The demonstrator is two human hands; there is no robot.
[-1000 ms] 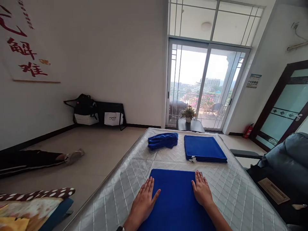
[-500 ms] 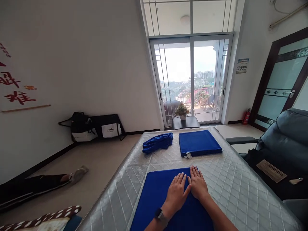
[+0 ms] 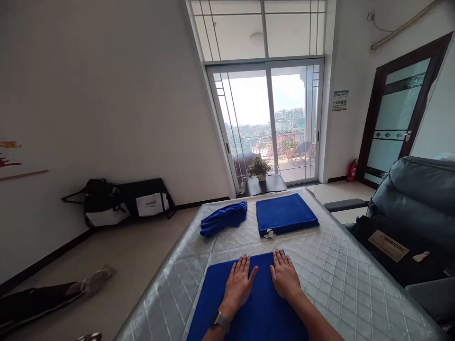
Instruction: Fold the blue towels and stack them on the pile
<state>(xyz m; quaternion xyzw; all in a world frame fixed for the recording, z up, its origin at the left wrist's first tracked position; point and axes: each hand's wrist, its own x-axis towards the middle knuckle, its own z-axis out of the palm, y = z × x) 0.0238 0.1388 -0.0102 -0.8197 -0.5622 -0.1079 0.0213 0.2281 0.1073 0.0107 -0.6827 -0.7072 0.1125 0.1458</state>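
Because the blue cloth, flat at the near end of the quilted table, appears soft, light and limp, grip it at its far corners; the left hand and right hand press it palms down, fingers spread, now slightly apart where earlier they nearly touched.

potted plant, black bags, grey armchair

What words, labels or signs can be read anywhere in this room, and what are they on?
Nothing reads clearly.
Bag logo: blurred.
Wall notice: too small.
White tag on the far folded towel: too small.
Red characters on the wall scroll: cut off by the frame edge.
Plaque beside the armchair: unreadable.
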